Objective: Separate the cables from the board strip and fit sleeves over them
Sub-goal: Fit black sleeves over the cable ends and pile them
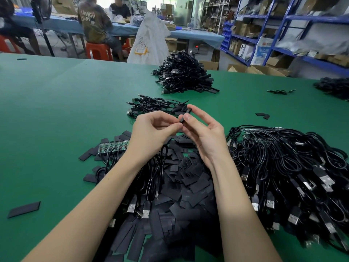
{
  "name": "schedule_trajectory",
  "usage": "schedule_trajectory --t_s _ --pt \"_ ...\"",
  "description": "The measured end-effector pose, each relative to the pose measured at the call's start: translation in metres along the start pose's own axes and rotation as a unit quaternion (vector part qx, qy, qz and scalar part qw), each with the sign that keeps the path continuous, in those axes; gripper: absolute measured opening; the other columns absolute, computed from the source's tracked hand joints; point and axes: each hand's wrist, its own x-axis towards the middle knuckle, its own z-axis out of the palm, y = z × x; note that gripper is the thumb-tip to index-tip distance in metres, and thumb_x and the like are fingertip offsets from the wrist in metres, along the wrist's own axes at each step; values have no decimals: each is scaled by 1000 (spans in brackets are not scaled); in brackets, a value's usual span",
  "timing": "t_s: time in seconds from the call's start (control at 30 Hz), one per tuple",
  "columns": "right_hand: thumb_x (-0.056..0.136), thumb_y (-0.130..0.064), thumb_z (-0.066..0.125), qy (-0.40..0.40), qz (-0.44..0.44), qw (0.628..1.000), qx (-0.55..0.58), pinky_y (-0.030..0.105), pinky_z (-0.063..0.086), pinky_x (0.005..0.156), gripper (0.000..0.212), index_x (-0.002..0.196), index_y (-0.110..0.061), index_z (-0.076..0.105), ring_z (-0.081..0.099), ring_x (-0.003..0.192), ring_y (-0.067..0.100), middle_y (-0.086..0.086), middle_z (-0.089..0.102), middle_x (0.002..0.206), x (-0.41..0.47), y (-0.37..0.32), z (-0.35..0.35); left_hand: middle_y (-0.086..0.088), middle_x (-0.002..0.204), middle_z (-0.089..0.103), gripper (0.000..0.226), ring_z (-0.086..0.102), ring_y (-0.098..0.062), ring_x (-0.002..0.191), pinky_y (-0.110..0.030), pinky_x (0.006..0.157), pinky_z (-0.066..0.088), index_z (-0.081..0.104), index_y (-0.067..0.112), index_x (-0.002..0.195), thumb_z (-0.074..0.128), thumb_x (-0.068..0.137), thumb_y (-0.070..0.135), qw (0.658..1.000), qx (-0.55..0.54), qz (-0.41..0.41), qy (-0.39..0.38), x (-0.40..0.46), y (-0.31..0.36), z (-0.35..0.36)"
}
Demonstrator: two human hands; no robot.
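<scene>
I see bright, even light across the green bench [56,103], with only faint, soft shadows under my forearms. Daylight burns out white at the far windows [151,2]. The wide lens bends the blue shelving [283,25] and the bench's far edge. The upper right corner smears into blur; the centre stays sharp.

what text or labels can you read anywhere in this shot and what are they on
"UNKN OWN", in pale letters on the back of the seated person's shirt.
Handwritten marks on the white plastic sack: not legible.
Yellow tag on that sack: too small to read.
Red digits on the small display under the far table: too blurred to read.
Blue print on the white bag by the shelves: blurred.
Board strip markings: too small.
</scene>
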Motion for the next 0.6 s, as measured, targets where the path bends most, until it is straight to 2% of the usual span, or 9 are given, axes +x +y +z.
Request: schedule_trajectory --t_s 0.23,0.37,0.43,0.47,0.53,0.6 --pt "90 -2 73 0 8 1000 -1 25 60 82 29 116 -14 71 74 86 19 12 78 93 1 2 0 2 72 76 9 73 -11 67 -21 68 57 75 18 82 83 82 15 999 15 -30 10 1 0 -1" --pt "88 0 73 32 18 999 17 23 60 79 26 111 -13 73 74 86 18 13 78 93 3 3 -1 4 75 76 15 70 -6 64 -17 62 51 72 23 83 80 84 36 993 99 -70 -3 2 3 0" --pt "87 1 74 53 24 998 27 23 60 78 27 111 -13 73 75 85 18 14 78 95 3 3 -4 3 79 76 22 62 -4 62 -22 61 47 73 24 86 74 87 46 983 148 -86 -60 4 3 -5" --pt "87 2 74 65 24 997 34 23 60 78 28 111 -12 73 75 85 18 15 78 97 3 2 -5 2 82 76 23 60 -6 65 -26 66 48 74 24 88 71 89 47 977 161 -93 -102 5 4 -8" --pt "86 3 74 84 25 995 46 24 60 77 30 113 -10 72 75 85 18 16 77 100 4 1 -8 1 85 77 24 58 -9 69 -30 72 48 77 24 88 65 94 44 962 185 -97 -176 5 6 -13" --pt "87 2 73 83 25 995 48 24 61 75 30 115 -9 71 75 84 18 16 77 98 5 -1 -10 -1 85 77 25 54 -10 68 -27 69 46 78 20 88 62 98 35 959 175 -95 -203 4 8 -13"
